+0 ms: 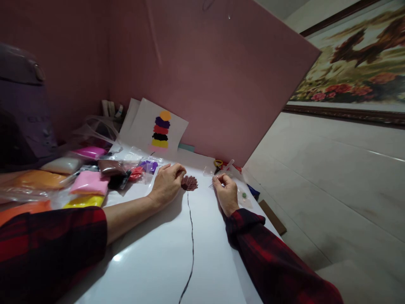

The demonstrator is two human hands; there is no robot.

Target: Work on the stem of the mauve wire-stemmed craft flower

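Observation:
A dark brown flower-like piece (190, 183) with many small petals lies on the white sheet (152, 257). From under it a thin dark twisted line (192, 236) runs down toward me, like a stem. My left hand (167, 182) is beside the flower's left edge, thumb and fingertips pinched together at its upper left. Whatever lies between those fingertips is too small to make out. To the right of the flower, my right hand (227, 193) is closed in a pinch close to some thin, pale sticks (211, 185). What it grips is hidden.
Bags of coloured clay, such as a pink one (89, 183) and a brown one (111, 167), crowd the left side. A sheet with coloured patches (172, 126) leans at the back. Yellow-handled scissors (218, 164) and a small green ball (244, 195) are at right.

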